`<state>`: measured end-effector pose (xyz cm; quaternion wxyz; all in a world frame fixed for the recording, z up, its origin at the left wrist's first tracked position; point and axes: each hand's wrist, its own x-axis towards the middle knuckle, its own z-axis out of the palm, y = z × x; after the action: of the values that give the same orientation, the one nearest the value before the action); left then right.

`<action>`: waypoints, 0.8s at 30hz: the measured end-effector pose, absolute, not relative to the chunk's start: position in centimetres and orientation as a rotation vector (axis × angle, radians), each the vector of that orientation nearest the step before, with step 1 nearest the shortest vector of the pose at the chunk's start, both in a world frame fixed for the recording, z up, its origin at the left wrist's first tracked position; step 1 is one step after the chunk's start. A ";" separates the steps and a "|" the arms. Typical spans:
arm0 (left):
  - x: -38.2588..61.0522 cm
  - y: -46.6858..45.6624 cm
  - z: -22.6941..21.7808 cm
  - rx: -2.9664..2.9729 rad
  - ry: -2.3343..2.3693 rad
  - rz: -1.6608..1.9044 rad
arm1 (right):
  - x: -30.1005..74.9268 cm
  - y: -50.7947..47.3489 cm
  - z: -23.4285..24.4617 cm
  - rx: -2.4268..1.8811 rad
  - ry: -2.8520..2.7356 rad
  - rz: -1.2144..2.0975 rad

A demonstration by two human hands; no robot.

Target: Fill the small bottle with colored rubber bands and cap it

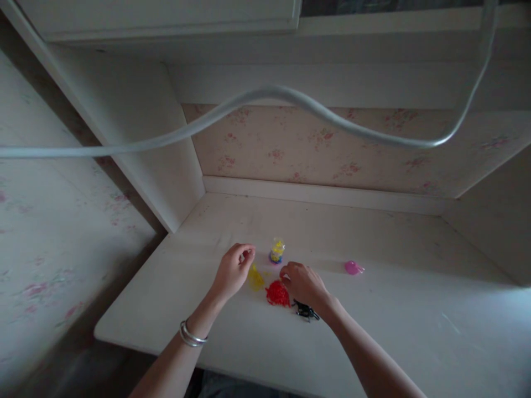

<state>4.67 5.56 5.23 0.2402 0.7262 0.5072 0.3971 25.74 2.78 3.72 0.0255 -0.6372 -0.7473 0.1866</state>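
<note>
My left hand hovers above the desk just left of a small heap of yellow pieces. Its thumb and fingertips are pinched together, and anything between them is too small to make out. My right hand is bent over the right side of a heap of thin red pieces, its fingers curled together and their tips partly hidden. By the right wrist lies a small black heap, touching or nearly under the hand. Behind the heaps stands a small clear bag or container with yellow and blue contents.
A pink object, perhaps a small balloon or bag, lies to the right on the white desk. A white cable crosses the view in front of the overhead cabinet. Side panels and a floral back wall enclose the desk.
</note>
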 end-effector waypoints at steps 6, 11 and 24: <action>3.5 2.9 1.3 1.999 1.425 0.893 | 26.0 3.0 4.3 -1.794 -2.083 0.563; 3.6 1.0 0.1 2.136 1.482 0.720 | 27.0 3.4 4.8 -1.574 -1.380 0.704; 4.2 -0.3 0.2 2.183 1.562 0.571 | 24.6 5.7 7.1 -1.420 -1.169 0.803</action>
<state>4.17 -0.29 0.20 0.1973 0.7798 0.5579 0.2041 24.61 5.71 7.07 0.5375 -0.5966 -0.4914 0.3373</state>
